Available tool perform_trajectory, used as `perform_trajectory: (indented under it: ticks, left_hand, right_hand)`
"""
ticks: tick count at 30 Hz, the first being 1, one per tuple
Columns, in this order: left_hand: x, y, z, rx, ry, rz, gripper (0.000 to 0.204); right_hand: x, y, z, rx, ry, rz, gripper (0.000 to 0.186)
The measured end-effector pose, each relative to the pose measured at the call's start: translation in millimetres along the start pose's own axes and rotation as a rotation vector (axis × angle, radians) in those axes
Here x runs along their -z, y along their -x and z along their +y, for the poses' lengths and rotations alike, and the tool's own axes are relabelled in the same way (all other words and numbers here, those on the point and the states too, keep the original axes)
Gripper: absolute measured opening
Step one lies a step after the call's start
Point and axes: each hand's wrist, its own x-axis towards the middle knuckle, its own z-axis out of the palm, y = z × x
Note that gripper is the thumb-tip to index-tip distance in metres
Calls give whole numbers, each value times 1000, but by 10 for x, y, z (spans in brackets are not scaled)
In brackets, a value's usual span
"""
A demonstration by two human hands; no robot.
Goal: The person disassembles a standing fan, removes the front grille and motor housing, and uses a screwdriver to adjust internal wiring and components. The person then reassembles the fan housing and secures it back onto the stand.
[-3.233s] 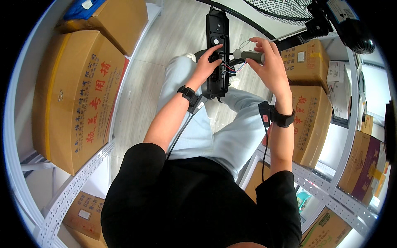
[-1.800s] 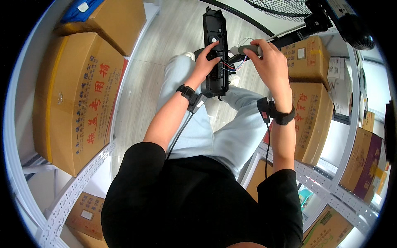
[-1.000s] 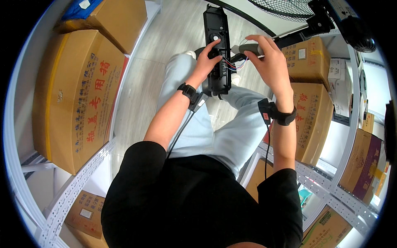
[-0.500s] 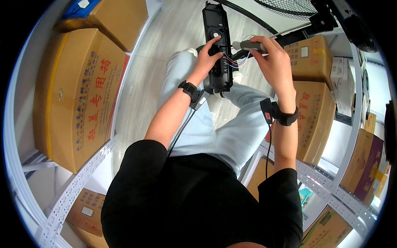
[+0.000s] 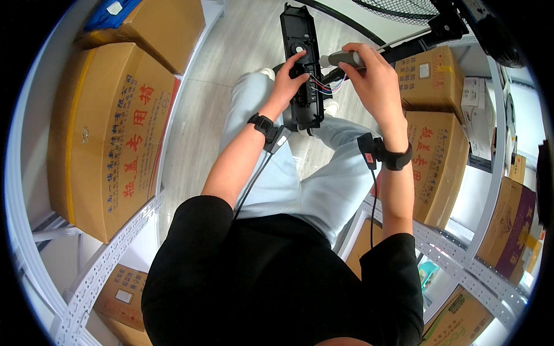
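Observation:
A long black plastic housing (image 5: 306, 106) stands nearly upright before my legs, its open inner side with a round white part and small fittings facing me. My left hand (image 5: 285, 86) grips its left edge, thumb and forefinger spread across the inside around mid-height. Several thin coloured wires (image 5: 326, 88) come out of the housing on its right. My right hand (image 5: 369, 75) is closed around the grey handle of a screwdriver (image 5: 346, 59). The tool lies roughly level and points left at the housing's right side; whether its tip touches anything cannot be made out.
Cardboard boxes (image 5: 124, 138) fill the metal shelf at left, and more boxes (image 5: 435, 167) stand on the right shelf (image 5: 461, 254). A black mesh fan guard (image 5: 398, 8) and dark pole (image 5: 410, 51) are at the upper right. Cables (image 5: 375, 202) run from both wrist straps.
My right hand has shifted slightly left and up with the screwdriver. My left hand and the housing have stayed almost in place.

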Motion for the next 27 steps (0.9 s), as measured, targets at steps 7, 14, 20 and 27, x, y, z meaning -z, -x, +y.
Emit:
perform_trajectory:
  ticks: [7, 14, 20, 27]
  left_hand:
    - [-5, 13, 22, -15, -18, 6, 67]
    - [-27, 22, 24, -28, -7, 12, 66]
    - [-16, -6, -43, -19, 37, 17, 66]
    - [-9, -25, -95, -53, -32, -10, 65]
  right_hand:
    - [-32, -73, 90, -62, 152, 29, 39]
    - [-65, -42, 51, -104, 309, 46, 46]
    - [-31, -31, 72, -29, -15, 6, 37]
    - [0, -51, 85, -57, 155, -54, 26]
